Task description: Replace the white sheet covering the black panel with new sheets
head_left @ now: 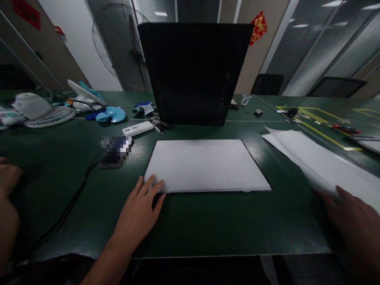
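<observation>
Fingertips (pixel 151 179) of the left hand (pixel 139 213) rest spread on the white panel (pixel 204 166); well apart, the right hand (pixel 354 215) meets white sheets (pixel 335 158), its grip unclear. A hasty pull could crease those; left-hand pressure could smudge or shift the panel.

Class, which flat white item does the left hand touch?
The dark-edged panel at centre, its near-left corner under the left hand; the loose white sheets are by the right hand.
</observation>
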Demonstrator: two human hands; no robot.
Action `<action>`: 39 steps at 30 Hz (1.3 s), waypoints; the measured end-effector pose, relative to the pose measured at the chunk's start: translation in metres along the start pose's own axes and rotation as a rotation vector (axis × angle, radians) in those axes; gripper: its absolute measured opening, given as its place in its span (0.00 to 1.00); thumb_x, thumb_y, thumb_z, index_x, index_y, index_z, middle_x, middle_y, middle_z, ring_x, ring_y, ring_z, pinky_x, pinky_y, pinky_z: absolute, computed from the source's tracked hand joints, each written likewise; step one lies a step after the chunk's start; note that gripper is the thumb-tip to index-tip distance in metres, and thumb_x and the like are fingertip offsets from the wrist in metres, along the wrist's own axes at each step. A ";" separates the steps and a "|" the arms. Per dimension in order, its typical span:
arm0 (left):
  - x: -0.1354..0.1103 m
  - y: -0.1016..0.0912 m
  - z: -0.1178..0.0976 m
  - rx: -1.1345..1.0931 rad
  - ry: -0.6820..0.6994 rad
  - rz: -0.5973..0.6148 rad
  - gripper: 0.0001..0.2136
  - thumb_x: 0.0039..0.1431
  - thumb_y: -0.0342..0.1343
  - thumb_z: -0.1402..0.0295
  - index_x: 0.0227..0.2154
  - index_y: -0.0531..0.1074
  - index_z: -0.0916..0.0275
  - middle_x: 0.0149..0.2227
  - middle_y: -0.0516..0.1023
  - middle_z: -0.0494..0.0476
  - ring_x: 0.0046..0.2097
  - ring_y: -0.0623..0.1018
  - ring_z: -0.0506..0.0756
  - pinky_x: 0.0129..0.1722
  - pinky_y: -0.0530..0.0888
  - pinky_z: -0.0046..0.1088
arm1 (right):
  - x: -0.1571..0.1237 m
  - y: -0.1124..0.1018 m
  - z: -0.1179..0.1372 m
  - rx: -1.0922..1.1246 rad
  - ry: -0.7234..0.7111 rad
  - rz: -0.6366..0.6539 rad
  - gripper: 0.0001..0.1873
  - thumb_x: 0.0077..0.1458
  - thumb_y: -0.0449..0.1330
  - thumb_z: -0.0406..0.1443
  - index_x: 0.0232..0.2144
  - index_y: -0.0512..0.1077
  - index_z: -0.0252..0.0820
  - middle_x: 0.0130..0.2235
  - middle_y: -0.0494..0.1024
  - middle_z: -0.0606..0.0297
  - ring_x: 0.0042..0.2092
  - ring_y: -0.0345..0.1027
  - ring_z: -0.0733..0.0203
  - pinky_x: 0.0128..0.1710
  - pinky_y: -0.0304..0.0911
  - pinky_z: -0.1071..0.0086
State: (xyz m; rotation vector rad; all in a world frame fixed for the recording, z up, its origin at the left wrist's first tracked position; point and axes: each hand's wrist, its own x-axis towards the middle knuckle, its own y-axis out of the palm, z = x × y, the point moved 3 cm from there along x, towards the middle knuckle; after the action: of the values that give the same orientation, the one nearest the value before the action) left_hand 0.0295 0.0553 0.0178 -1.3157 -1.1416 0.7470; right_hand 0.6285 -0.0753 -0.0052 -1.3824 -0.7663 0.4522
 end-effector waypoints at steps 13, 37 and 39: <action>0.001 0.003 0.002 0.024 0.019 -0.033 0.22 0.69 0.52 0.60 0.61 0.75 0.61 0.68 0.70 0.67 0.72 0.62 0.75 0.66 0.68 0.60 | -0.022 -0.026 0.070 0.362 -0.560 -0.164 0.27 0.69 0.48 0.52 0.53 0.79 0.46 0.56 0.80 0.52 0.61 0.70 0.42 0.61 0.67 0.46; -0.004 -0.003 0.000 -0.038 -0.166 -0.163 0.39 0.69 0.52 0.54 0.74 0.49 0.72 0.76 0.44 0.81 0.74 0.55 0.76 0.68 0.65 0.57 | -0.073 -0.022 0.153 0.477 -1.054 0.110 0.22 0.70 0.54 0.43 0.63 0.70 0.71 0.73 0.59 0.74 0.74 0.49 0.44 0.69 0.50 0.31; -0.003 -0.005 -0.002 -0.022 -0.094 -0.151 0.30 0.70 0.51 0.57 0.70 0.61 0.64 0.76 0.48 0.74 0.74 0.55 0.75 0.68 0.65 0.58 | -0.073 -0.025 0.152 0.529 -1.077 0.084 0.21 0.70 0.54 0.41 0.60 0.74 0.69 0.71 0.63 0.72 0.73 0.51 0.45 0.68 0.52 0.31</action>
State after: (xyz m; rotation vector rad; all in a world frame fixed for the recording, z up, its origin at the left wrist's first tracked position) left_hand 0.0294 0.0515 0.0224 -1.2078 -1.3123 0.6927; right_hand 0.4662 -0.0239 0.0049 -0.5958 -1.3155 1.4061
